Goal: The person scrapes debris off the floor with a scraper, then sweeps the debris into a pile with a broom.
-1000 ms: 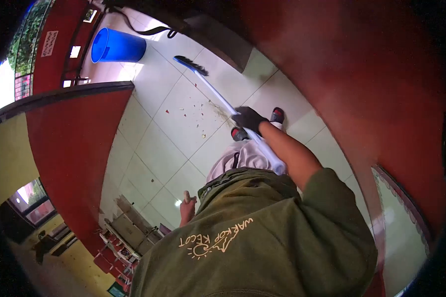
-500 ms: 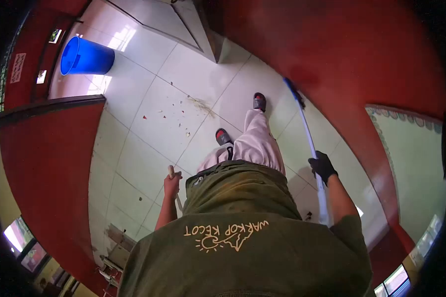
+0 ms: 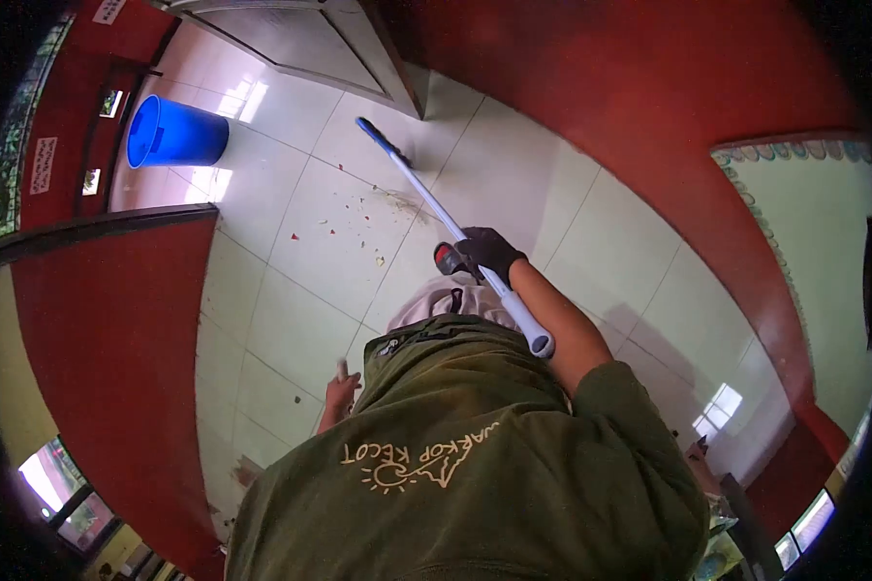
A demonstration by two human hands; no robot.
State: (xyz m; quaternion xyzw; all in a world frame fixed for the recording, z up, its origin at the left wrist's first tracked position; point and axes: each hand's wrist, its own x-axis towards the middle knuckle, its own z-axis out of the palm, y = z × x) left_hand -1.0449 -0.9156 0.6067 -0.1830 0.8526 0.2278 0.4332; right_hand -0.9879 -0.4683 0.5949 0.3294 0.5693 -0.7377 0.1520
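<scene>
My right hand (image 3: pixel 491 254), in a black glove, is closed round the pale shaft of a broom (image 3: pixel 431 203). The broom slants across my body, its thick grip end near my right forearm. Its blue head with dark bristles is over the tiles near the door's foot. Small red and pale scraps (image 3: pixel 363 218) and thin straw-like strands (image 3: pixel 397 200) lie on the floor beside the shaft. Low at my left side, my bare left hand (image 3: pixel 339 392) wraps round a pale handle (image 3: pixel 342 369); whatever is on its other end is hidden.
A blue bin (image 3: pixel 189 133) lies in view at upper left, beyond the end of a red partition (image 3: pixel 111 320). A grey door (image 3: pixel 310 48) stands at the top. The red wall (image 3: pixel 601 77) curves along the right. One dark sandal (image 3: pixel 448 258) shows beneath my right hand.
My right hand has swung the broom from beside the right wall leftward across my front, its head now beyond the scraps. My left hand is slightly lower in view, still round the handle.
</scene>
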